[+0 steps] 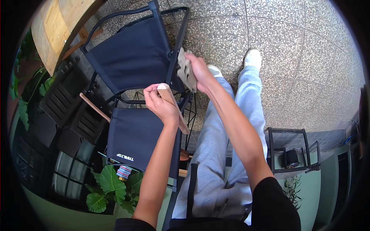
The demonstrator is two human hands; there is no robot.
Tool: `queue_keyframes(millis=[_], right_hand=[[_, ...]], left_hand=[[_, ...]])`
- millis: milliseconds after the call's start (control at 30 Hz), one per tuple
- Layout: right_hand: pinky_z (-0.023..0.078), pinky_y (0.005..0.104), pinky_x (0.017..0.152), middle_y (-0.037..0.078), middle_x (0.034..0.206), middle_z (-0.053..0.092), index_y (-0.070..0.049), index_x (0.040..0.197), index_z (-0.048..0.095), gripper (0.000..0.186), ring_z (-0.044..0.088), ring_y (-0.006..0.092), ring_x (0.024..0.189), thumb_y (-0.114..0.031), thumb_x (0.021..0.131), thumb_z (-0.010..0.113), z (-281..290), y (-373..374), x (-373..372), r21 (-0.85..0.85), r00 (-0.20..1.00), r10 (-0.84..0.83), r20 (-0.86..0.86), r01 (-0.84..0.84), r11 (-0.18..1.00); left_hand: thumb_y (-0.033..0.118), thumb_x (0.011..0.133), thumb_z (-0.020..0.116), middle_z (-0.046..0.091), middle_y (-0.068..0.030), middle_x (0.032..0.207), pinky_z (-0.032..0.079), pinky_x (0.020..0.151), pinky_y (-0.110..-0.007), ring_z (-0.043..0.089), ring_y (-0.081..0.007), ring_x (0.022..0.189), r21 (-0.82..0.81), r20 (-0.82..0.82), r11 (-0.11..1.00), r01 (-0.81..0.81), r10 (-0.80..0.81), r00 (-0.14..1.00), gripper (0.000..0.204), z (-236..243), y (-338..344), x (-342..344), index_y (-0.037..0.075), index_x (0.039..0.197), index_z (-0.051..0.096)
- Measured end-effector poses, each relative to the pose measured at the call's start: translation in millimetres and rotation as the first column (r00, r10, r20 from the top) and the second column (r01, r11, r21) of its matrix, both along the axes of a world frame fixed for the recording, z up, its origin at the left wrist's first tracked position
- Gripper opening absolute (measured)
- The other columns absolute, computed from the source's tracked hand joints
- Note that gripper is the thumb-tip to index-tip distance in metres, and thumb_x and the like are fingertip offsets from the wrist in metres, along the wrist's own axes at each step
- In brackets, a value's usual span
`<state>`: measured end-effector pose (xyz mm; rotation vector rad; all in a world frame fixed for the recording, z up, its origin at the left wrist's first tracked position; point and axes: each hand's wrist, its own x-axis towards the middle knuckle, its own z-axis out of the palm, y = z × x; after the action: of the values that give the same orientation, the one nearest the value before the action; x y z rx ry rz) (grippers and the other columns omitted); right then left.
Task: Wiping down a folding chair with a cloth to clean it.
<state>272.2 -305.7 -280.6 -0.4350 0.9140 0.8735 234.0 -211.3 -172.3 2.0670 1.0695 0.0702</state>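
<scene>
A dark blue folding chair (129,54) with a black tube frame stands to my left. My left hand (163,109) is curled against the front end of its near wooden armrest (175,106), fingers closed around the inner side. Farther forward, my right hand (199,73) grips a crumpled greyish-beige cloth (186,71). That cloth lies against the black frame tube along the chair's near side and is slightly blurred. Part of the tube is hidden behind it. The second wooden armrest (95,107) sits on the chair's far side.
A round wooden table (52,29) is at the far left. Green leafy plants (110,184) stand behind the chair, with a striped object (124,172) beside them. At right is a black-framed chair (289,150). My shoes (253,59) rest on the speckled stone floor (281,34).
</scene>
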Motion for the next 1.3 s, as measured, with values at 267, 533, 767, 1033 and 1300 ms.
queue_keyframes(millis=[267,533,767,1033,1300], right_hand=[[0.05,0.0279,0.064,0.002,0.086,0.063,-0.007,0.101,0.064,0.033,0.06,0.0097,0.071,-0.037,0.098,0.05,67.3,-7.3,-35.9,0.172,0.994,0.105,-0.017,-0.101,0.98],[0.053,0.0326,0.057,0.005,0.082,0.068,-0.01,0.098,0.066,0.029,0.063,0.018,0.064,-0.033,0.094,0.049,18.7,16.5,-9.6,0.039,0.925,-0.166,-0.342,0.191,0.981],[0.054,0.0359,0.069,0.006,0.091,0.064,-0.008,0.107,0.063,0.025,0.063,0.0204,0.079,-0.029,0.095,0.055,-91.0,10.1,11.9,-0.155,0.864,-0.457,-0.211,0.432,0.889],[0.055,0.0438,0.09,0.019,0.119,0.063,0.004,0.13,0.049,0.048,0.065,0.0291,0.104,-0.022,0.09,0.049,-96.1,-26.6,16.4,0.053,0.986,-0.153,0.059,0.15,0.987],[0.052,0.0443,0.092,0.013,0.121,0.065,0.002,0.133,0.052,0.059,0.065,0.0268,0.094,-0.043,0.096,0.05,-66.0,-61.6,-7.3,0.417,0.822,-0.565,0.07,0.49,0.765]], left_hand=[[0.009,0.096,0.041,0.056,-0.0119,0.091,0.045,0.083,-0.034,0.056,-0.0233,0.084,0.056,-0.022,0.997,0.049,-0.048,0.999,0.021,-7.2,7.7,-7.8,-0.006,0.09,0.054],[0.004,0.095,0.043,0.056,-0.0118,0.096,0.046,0.084,-0.035,0.057,-0.0242,0.088,0.206,-0.118,0.956,0.207,-0.185,0.976,0.017,-5.7,12.0,-11.3,-0.006,0.089,0.055],[0.014,0.099,0.038,0.055,-0.0063,0.09,0.043,0.082,-0.03,0.053,-0.0177,0.084,0.077,-0.027,0.995,0.066,-0.065,0.998,0.024,-5.5,-2.2,-1.8,0.0,0.092,0.056],[0.01,0.097,0.038,0.057,-0.0101,0.09,0.044,0.083,-0.032,0.054,-0.0209,0.085,0.158,-0.101,0.976,0.148,-0.134,0.986,0.024,-2.0,-0.2,-2.2,-0.003,0.09,0.056],[0.01,0.096,0.038,0.058,-0.0107,0.09,0.044,0.083,-0.032,0.055,-0.0217,0.085,0.119,-0.096,0.983,0.139,-0.128,0.987,0.024,-0.9,-0.4,-1.4,-0.004,0.091,0.056]])
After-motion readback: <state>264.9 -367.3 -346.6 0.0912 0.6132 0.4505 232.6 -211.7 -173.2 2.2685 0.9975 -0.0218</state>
